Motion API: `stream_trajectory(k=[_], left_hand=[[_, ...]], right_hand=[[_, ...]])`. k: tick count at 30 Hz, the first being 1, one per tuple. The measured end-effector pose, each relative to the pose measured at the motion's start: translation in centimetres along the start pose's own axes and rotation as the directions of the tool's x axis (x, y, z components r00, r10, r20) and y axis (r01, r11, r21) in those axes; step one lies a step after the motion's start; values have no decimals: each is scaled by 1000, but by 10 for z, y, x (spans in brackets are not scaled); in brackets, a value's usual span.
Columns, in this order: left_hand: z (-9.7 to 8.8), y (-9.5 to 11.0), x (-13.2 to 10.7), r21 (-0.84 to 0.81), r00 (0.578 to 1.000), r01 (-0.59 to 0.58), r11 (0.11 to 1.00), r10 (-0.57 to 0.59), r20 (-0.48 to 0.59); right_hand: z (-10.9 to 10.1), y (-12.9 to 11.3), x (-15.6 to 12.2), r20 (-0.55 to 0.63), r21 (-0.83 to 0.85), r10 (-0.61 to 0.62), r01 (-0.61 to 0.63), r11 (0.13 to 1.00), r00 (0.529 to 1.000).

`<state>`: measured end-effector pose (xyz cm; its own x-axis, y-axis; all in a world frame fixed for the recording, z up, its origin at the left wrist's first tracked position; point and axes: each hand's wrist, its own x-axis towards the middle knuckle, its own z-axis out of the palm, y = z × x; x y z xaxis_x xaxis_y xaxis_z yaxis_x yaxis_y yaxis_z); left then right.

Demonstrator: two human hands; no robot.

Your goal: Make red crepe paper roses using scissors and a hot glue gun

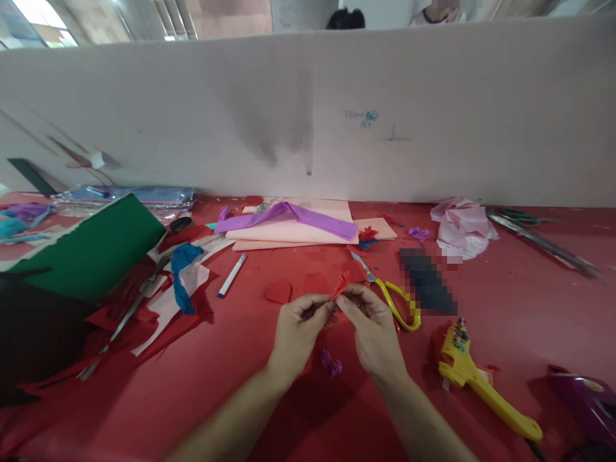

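Note:
Between the fingertips of both hands is a small crumpled piece of red paper (343, 282). My left hand (294, 330) pinches its lower left side, while my right hand (378, 327) pinches it from the right. The fingers nearly meet, so its lower end is hidden. On the red table just below lies a small purple paper flower (331, 363). A red paper petal (278, 293) rests to the left of my hands. Scissors with yellow handles (389, 295) lie close by my right hand.
A yellow glue gun (474, 382) lies at right, near a blurred dark object (428, 282). Folded pale pink sheets (255, 240) carry a purple strip (308, 218). Left are a marker (232, 276), paper scraps (185, 282) and a green board (91, 247). A white partition (192, 115) stands behind.

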<state>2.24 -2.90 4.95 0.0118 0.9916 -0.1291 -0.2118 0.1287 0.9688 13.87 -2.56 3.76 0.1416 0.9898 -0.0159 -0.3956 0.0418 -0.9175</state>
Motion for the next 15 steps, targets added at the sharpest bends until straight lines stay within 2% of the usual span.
stream_trajectory(k=[5, 8, 12, 15], left_hand=[[-1, -6, 0, 37, 997, -68, 997, 69, -20], [-2, -7, -1, 169, 986, -156, 973, 164, -34], [-4, -3, -4, 400, 938, -312, 862, 346, -13], [-4, 0, -6, 484, 894, -397, 780, 448, 10]], right_hand=[[0, 1, -1, 1, -12, -22, 22, 1000, 1000], [0, 2, -1, 0, -21, -33, 33, 999, 999], [2, 1, -2, -13, -21, -40, 39, 999, 999], [3, 1, -3, -21, -16, -32, 32, 999, 999]])
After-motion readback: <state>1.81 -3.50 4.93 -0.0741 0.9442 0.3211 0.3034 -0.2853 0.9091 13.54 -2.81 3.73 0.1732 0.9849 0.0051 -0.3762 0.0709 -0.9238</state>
